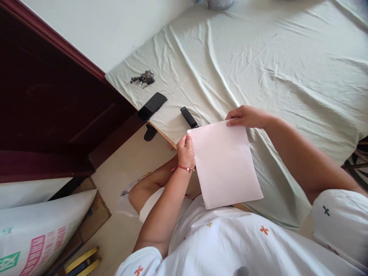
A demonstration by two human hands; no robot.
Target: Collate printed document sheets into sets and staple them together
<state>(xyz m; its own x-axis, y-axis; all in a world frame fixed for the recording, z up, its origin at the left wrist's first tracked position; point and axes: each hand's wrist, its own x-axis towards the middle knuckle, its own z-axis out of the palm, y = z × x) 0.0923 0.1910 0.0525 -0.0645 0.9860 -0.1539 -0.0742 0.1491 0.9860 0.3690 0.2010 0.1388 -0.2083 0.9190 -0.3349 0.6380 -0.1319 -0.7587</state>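
Observation:
A plain, pale pinkish-white sheet of paper [225, 166] is held up in front of my body, over the near edge of the cloth-covered surface. My left hand [186, 150] grips its left edge near the upper corner, thumb on the front face. Along the top edge, close to the upper right corner, my right hand [244, 116] pinches the sheet. The fingers behind the paper are hidden on both sides. A small black device [189, 117] lies just beyond the sheet's upper left corner.
On the pale green cloth [230, 57] lie a black phone [152, 106], at the left edge, and a bunch of keys [143, 78]. A dark red wooden panel [57, 88] stands left. Below it are a printed white sack [40, 234] and a yellow-and-black object [82, 262] on the floor.

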